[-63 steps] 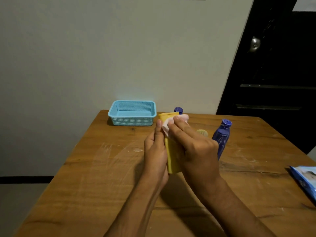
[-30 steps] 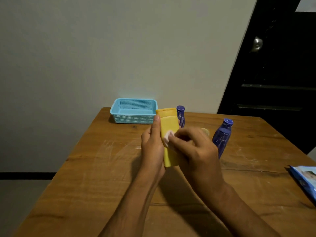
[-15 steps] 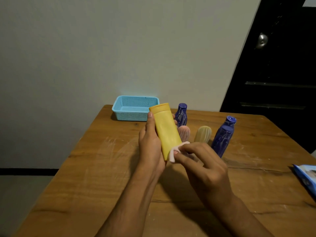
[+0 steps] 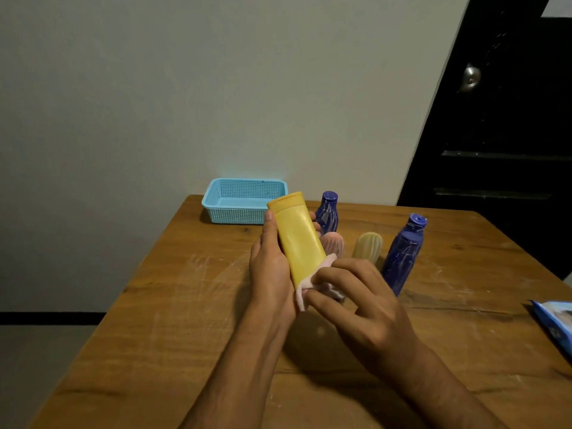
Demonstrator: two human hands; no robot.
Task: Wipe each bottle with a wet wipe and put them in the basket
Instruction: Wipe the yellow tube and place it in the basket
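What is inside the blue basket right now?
The blue basket shows only bare mesh floor and walls, no bottles. Its right front corner is hidden behind the yellow bottle, so that part cannot be checked.

plain pale wall (image 4: 185,88) behind a scuffed wooden table (image 4: 154,335), black door (image 4: 501,134) with a round metal knob (image 4: 470,78) on the right, pretty dim lighting.
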